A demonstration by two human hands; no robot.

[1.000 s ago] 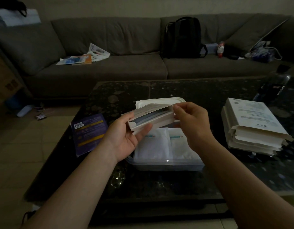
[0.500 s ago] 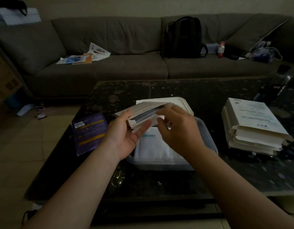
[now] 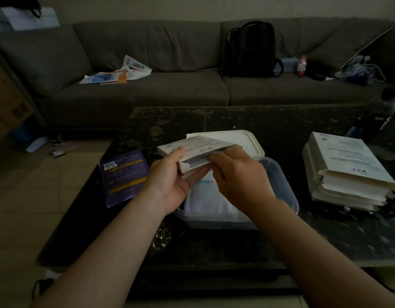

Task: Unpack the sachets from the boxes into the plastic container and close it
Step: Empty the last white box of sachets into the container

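- Head view, change: right hand [image 3: 238,181] was out at the flap on the box's right end 1 s ago. Now it's moved in, fingers curled into the open mouth of the box [image 3: 192,147]. Fingertips are hidden inside, so can't tell if they've got a pinch on anything yet.
- Left hand [image 3: 170,181] same as before: grips the box at its left end, thumb on top, fingers under. Box is held above the left part of the plastic container [image 3: 285,192].
- Meaning for task: flap's open and the pull-out step looks to be starting. Grey-blue contents [image 3: 196,160] show in the mouth, not out yet. Prob. next: draw them out & drop into the container just below.
- Container sits mid-table [image 3: 214,247], toward the near edge, open, w/ white sachets [image 3: 205,201] lying flat inside. It hasn't moved vs the earlier frames.
- Lid [image 3: 243,141] lies off, just behind the container toward the far edge, so closing isn't done.
- Counts: 2 hands; 1 box in hand; 1 container; 1 lid; 1 stack of boxes [image 3: 347,174] near the right edge, approx 4 layers, exact no. unclear.
- Sachets in container: at least 1 seen, rest covered by hands.
- Also 1 purple packet [image 3: 123,174] at the left edge and 1 dark bottle [image 3: 383,114] at the far-right corner.
- Off table: sofa [image 3: 147,96] behind, w/ 1 black backpack [image 3: 250,50] & loose papers [image 3: 116,73].
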